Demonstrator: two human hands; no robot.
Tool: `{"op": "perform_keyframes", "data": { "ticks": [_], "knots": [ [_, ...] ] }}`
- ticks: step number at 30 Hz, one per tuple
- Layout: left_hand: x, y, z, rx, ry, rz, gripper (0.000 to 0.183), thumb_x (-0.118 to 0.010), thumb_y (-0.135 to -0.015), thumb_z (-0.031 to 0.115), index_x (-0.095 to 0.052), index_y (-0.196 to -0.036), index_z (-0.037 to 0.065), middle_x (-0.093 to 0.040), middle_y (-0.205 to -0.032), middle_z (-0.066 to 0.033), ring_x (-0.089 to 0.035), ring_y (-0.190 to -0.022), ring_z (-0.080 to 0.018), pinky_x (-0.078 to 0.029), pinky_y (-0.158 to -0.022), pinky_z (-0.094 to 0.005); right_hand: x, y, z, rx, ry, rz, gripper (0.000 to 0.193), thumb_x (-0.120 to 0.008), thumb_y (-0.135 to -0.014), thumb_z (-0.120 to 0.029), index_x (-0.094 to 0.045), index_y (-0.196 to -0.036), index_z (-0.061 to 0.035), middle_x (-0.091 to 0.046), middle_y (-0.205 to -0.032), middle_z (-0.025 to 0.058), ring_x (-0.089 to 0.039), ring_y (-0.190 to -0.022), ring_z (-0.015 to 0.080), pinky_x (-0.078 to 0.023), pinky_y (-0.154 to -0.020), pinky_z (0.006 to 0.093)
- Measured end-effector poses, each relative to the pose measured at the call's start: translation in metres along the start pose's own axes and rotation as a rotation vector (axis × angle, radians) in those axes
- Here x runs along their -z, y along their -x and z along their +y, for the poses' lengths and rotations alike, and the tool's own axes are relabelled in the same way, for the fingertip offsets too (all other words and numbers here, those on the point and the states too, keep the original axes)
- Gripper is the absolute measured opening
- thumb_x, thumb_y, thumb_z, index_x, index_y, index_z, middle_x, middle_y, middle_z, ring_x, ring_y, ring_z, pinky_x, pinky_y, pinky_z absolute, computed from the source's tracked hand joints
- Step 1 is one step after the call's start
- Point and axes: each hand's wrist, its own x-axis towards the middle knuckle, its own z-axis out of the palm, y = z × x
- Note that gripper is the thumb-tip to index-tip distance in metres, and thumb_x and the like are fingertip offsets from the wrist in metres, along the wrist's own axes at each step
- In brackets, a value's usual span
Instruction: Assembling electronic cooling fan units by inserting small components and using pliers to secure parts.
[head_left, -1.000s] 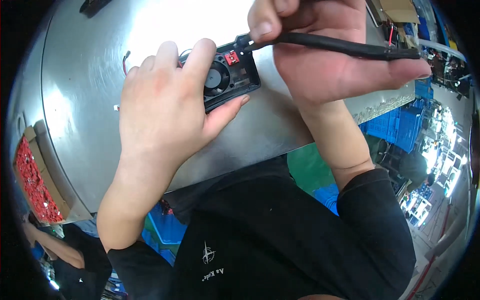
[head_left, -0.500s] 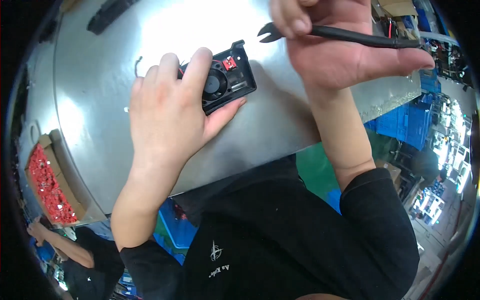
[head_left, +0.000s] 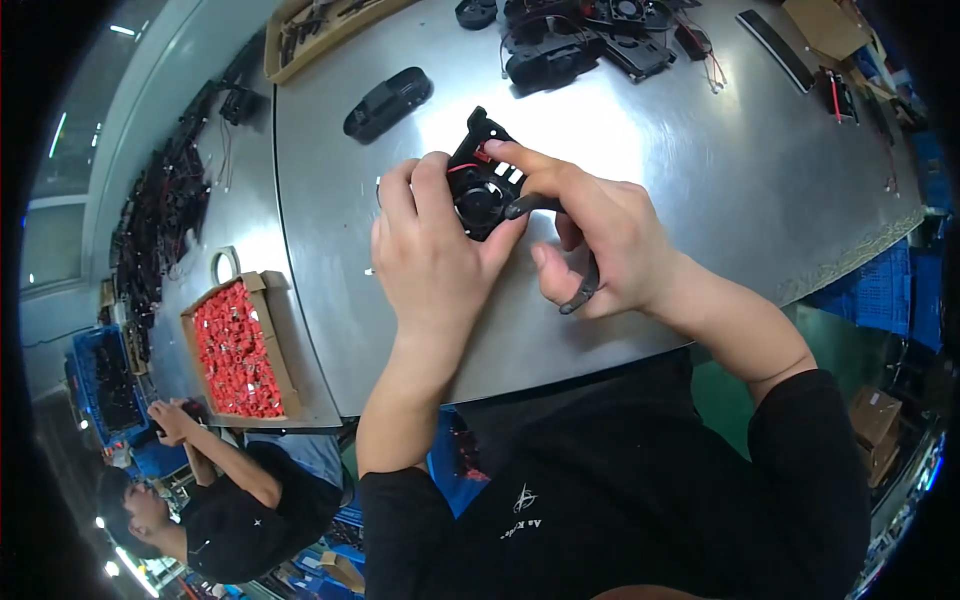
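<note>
A small black plastic housing [head_left: 478,130] with a round fan [head_left: 480,206] and red wiring inside lies in the grip of my left hand [head_left: 425,230], fingers over its left side and thumb along the lower edge. My right hand [head_left: 610,220] is curled round a slim black bar-shaped tool [head_left: 535,203], whose middle is hidden by the fingers. The right index fingertip reaches into the housing and touches the red part [head_left: 484,152] near its upper corner.
On the metal table [head_left: 760,230], a black casing [head_left: 388,104] lies beyond my hands. Several fan assemblies [head_left: 590,40] are heaped at the back. A cardboard box of red parts [head_left: 237,350] stands left; a co-worker [head_left: 240,500] sits beyond it.
My right hand has come down and left to the housing, still with the tool, and its index finger now touches the red part. The view has turned leftward.
</note>
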Motion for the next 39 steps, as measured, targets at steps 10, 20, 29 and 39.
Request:
{"op": "perform_keyframes", "data": {
  "ticks": [10, 20, 29, 39],
  "knots": [
    [0.002, 0.0, -0.001, -0.009, -0.059, 0.048, 0.075, -0.091, -0.064, 0.032, -0.056, -0.125, 0.006, -0.057, -0.113, -0.0123, -0.063, -0.094, -0.034, -0.049, -0.077, -0.0437, -0.015, 0.005, -0.021, -0.125, -0.102, -0.021, 0.05, -0.07, -0.079, -0.014, -0.054, -0.123, 0.0022, -0.054, -0.146, 0.0263, -0.066, -0.064, 0.0218, -0.055, -0.062, 0.0309],
    [0.006, -0.011, -0.011, 0.1, 0.394, -0.022, 0.068, -0.086, -0.081, 0.033, -0.053, -0.128, -0.001, -0.062, -0.115, -0.0168, -0.066, -0.099, -0.0341, -0.053, -0.086, -0.0439, 0.003, 0.004, -0.004, -0.037, -0.503, 0.053, 0.037, -0.058, -0.086, -0.003, -0.048, -0.121, -0.0021, -0.046, -0.151, 0.0296, -0.049, -0.065, 0.0058, -0.045, -0.062, 0.0226],
    [0.002, 0.012, 0.009, 0.409, 1.716, -0.611, 0.091, -0.033, -0.1, 0.077, -0.043, -0.149, 0.001, -0.064, -0.118, -0.0133, -0.066, -0.099, -0.0203, -0.054, -0.086, -0.0343, 0.008, -0.01, 0.01, 0.02, -0.215, 0.218, 0.04, -0.085, -0.079, -0.006, -0.061, -0.111, -0.0056, -0.064, -0.098, 0.0053, -0.059, -0.078, 0.0127, -0.048, -0.068, 0.0261],
    [-0.018, 0.011, -0.003, 0.403, 1.553, -0.645, 0.077, -0.038, -0.104, 0.067, -0.047, -0.144, 0.002, -0.064, -0.108, -0.0099, -0.062, -0.089, -0.0164, -0.051, -0.081, -0.0304, 0.014, -0.012, 0.023, -0.067, -0.067, 0.101, 0.026, -0.078, -0.087, -0.009, -0.066, -0.109, -0.004, -0.07, -0.094, 0.0066, -0.067, -0.078, 0.0175, -0.051, -0.069, 0.0287]
  ]
}}
